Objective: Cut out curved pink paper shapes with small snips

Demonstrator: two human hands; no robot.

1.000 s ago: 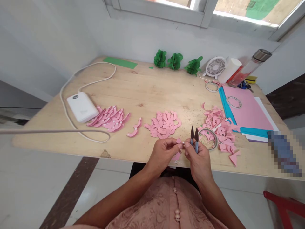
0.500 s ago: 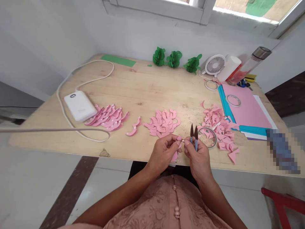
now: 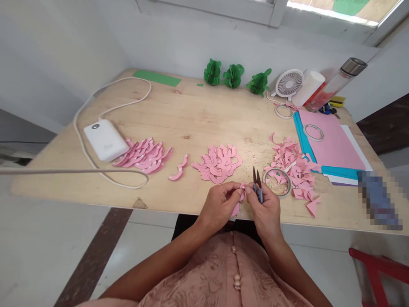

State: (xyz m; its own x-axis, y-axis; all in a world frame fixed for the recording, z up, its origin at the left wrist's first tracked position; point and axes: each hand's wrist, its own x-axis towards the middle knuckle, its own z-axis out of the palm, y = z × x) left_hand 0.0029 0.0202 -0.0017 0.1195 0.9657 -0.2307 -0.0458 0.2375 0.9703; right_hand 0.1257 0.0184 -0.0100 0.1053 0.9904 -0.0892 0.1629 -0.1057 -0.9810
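My left hand (image 3: 220, 204) pinches a curved pink paper cutout (image 3: 235, 210) over the table's front edge, thumb against fingers. Close beside it, my right hand (image 3: 266, 212) keeps a pair of small dark-bladed scissors (image 3: 259, 183) in its fingers, blades pointing up and slightly apart. The right thumb and fingertip meet the top of the cutout, where a tiny white bit shows, perhaps tape. Just beyond the hands lies a pile of wavy pink cutouts (image 3: 217, 163). A single cutout with white patches (image 3: 179, 168) rests further left, near a heap of similar patched cutouts (image 3: 147, 157).
Pink scraps (image 3: 292, 164) and a tape roll (image 3: 277, 182) lie to the right. Coloured paper sheets (image 3: 338, 145) hold another roll. A white power bank (image 3: 105, 140) with a cable sits left. Green paper shapes (image 3: 234, 76), a fan (image 3: 289, 83) and a bottle (image 3: 335, 87) line the back.
My right hand has come slightly left, its fingertips now meeting the cutout, and the scissors have moved with it. The view has shifted a little. The piles lie as before.
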